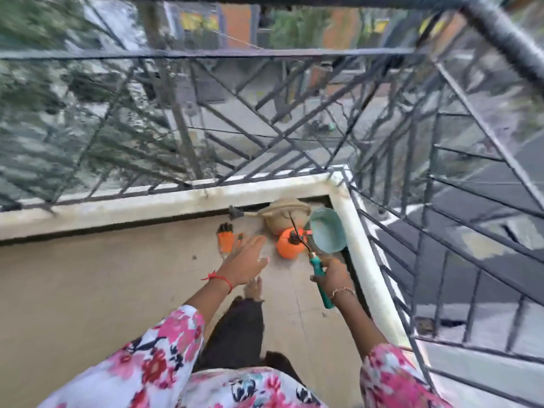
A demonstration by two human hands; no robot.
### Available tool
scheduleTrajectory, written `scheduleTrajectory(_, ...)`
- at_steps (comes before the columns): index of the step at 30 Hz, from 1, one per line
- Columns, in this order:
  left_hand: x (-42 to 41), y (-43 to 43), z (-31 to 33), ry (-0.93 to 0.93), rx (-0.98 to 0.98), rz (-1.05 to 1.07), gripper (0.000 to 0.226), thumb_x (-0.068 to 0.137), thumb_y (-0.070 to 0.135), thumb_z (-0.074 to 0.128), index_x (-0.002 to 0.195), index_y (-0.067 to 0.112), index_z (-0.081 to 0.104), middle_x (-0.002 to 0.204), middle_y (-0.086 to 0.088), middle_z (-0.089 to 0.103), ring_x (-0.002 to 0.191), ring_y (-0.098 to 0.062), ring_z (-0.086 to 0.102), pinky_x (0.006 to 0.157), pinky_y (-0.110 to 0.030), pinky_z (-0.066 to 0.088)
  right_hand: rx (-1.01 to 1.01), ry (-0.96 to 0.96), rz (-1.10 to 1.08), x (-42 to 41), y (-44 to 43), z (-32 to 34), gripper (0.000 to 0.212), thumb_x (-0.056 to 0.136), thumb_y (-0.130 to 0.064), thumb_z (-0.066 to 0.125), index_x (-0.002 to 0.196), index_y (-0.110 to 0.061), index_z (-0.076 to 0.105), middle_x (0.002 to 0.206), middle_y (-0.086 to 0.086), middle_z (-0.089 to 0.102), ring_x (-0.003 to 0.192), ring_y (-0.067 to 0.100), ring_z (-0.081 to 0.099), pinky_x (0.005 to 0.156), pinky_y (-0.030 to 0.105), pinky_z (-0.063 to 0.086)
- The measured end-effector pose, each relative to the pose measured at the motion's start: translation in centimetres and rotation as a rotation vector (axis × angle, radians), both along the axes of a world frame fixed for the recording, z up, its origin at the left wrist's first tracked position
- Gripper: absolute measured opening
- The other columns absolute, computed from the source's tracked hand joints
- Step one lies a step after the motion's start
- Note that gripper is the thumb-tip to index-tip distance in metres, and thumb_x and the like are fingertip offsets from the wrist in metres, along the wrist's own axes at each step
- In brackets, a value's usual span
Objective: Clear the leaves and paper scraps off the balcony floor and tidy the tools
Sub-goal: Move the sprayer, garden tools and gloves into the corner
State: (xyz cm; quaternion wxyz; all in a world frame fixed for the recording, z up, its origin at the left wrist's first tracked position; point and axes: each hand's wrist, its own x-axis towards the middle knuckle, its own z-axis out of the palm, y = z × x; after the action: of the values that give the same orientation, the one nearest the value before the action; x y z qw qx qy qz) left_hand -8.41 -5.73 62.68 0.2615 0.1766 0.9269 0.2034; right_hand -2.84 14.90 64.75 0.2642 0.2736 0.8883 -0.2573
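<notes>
**While One Hand Grips a Fork, the Other Spreads Open**

While the right hand [331,275] clamps the teal handle of a hand fork [315,265], the tool's long axis runs away from the person, its dark bent prongs pointing at the balcony corner. The left hand [248,260] hovers with fingers straight, holding nothing. Beyond, on the floor [117,275]: orange gloves [226,238], an orange sprayer [287,247], a beige watering can [281,214], a teal pot [328,231].

Your left hand [247,260] reaches toward 1 o'clock, fingers straight; your right hand [334,275], forearm angled toward 11 o'clock, grips the teal-handled tool [317,267].
</notes>
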Motion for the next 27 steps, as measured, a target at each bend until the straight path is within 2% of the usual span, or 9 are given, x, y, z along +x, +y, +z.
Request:
scheduleTrajectory(4,-4.0,4.4,-1.4,-0.068,-0.018,-0.096,0.056,0.097,0.034,0.043,0.145,0.011,0.026,0.154,-0.008,0.022,0.144,-0.026,0.014,0.116,-0.042,0.012,0.017,-0.047,-0.097,-2.1,5.0,-0.9,0.042,0.079,-0.022,0.071,0.116,-0.009,0.06,0.119,0.016,0.057,0.11,0.028,0.054,0.084,0.029,0.04)
scheduleTrajectory(8,-7.7,8.2,-1.8,-0.12,-0.003,-0.098,0.047,0.096,0.032,0.045,0.137,0.011,0.037,0.147,-0.009,0.034,0.142,-0.026,0.017,0.114,-0.043,0.018,0.017,-0.093,-0.147,-5.1,9.1,-1.6,0.041,0.078,-0.02,0.072,0.116,-0.008,0.062,0.115,0.017,0.061,0.109,0.029,0.055,0.083,0.029,0.04)
scheduleTrajectory(13,-11.1,12.2,-2.9,-0.109,-0.067,-0.136,0.051,0.097,0.03,0.043,0.143,0.011,0.03,0.148,-0.006,0.031,0.143,-0.023,0.015,0.115,-0.039,0.016,0.017,-0.133,-0.202,-9.2,13.2,-3.3,0.036,0.076,-0.02,0.075,0.106,-0.003,0.066,0.104,0.019,0.065,0.097,0.031,0.061,0.075,0.031,0.045)
scheduleTrajectory(17,-12.7,15.0,-4.8,-0.126,-0.093,-0.136,0.052,0.099,0.03,0.04,0.145,0.011,0.025,0.152,-0.004,0.025,0.145,-0.025,0.008,0.116,-0.038,0.011,-0.007,-0.191,-0.195,-12.2,16.1,-6.2,0.032,0.077,-0.02,0.074,0.102,-0.002,0.066,0.101,0.018,0.066,0.092,0.03,0.063,0.069,0.028,0.042)
scheduleTrajectory(20,-13.7,17.5,-7.0,-0.113,-0.067,-0.092,0.05,0.096,0.029,0.042,0.139,0.003,0.037,0.146,-0.014,0.035,0.143,-0.033,0.017,0.114,-0.044,0.019,-0.018,-0.245,-0.183,-14.6,18.6,-9.7,0.035,0.075,-0.022,0.076,0.102,-0.002,0.065,0.102,0.018,0.066,0.093,0.03,0.063,0.072,0.031,0.045)
scheduleTrajectory(23,-15.1,20.3,-10.3,-0.092,-0.065,-0.07,0.059,0.087,0.037,0.033,0.13,-0.001,0.049,0.136,-0.02,0.048,0.136,-0.039,0.033,0.107,-0.05,0.03,-0.036,-0.3,-0.17,-17.0,20.8,-14.0,0.036,0.075,-0.021,0.076,0.103,-0.001,0.064,0.104,0.017,0.066,0.095,0.029,0.063,0.073,0.029,0.044)
scheduleTrajectory(27,-18.5,25.0,-17.1,-0.113,-0.098,-0.087,0.05,0.094,0.025,0.044,0.141,0.009,0.033,0.147,-0.009,0.033,0.141,-0.029,0.018,0.115,-0.04,0.015,-0.028,-0.348,-0.139,-19.9,23.4,-22.4,0.037,0.078,-0.02,0.073,0.108,-0.001,0.06,0.11,0.016,0.064,0.101,0.029,0.061,0.076,0.03,0.044)
